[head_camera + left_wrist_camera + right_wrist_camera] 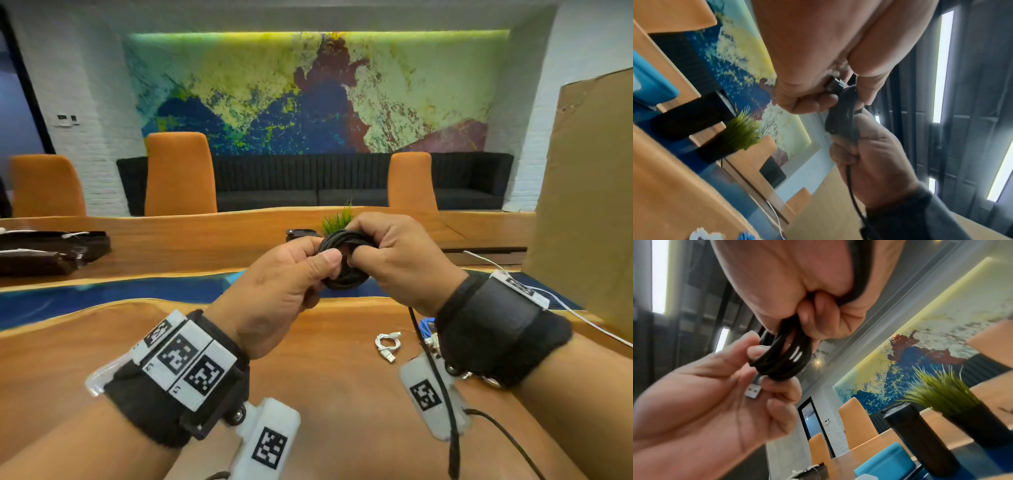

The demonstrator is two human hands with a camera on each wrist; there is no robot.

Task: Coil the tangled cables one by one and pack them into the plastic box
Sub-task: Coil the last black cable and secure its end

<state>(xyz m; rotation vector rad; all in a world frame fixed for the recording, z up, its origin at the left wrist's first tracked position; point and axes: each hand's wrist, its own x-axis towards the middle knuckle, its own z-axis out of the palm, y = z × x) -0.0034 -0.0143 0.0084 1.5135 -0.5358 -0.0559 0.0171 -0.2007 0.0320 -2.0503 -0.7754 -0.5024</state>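
Both hands were raised above the wooden table (335, 383), and between them hung a black cable (346, 257) already wound into a small bundle of several loops. The left hand (274, 284) pinched the near side of the bundle between thumb and curled fingers; the right wrist view showed the cable's silver USB plug (753, 390) lying against those fingers, just under the loops. The right hand (400, 260) was curled around the far side of the same bundle, its fingertips tucked into the loops, so that both hands gripped the one coil. A thin black cord (445, 394) ran down from under the right hand past the wrist; whether it was the tail of that cable or part of the wrist gear could not be told. On the table below the right wrist lay a small coiled white cable (388, 346), and just beside it, half hidden by the wrist strap, a scrap of blue cable (426, 323). Beyond the bundle stood a small green plant (339, 219) in a black pot, with a dark cylindrical container (920, 439) next to it in the right wrist view. A blue box-like thing (888, 462) sat farther along the table from the plant, blurred, and whether it was the plastic box could not be told. A cardboard sheet (582, 192) stood to the right of the hands.
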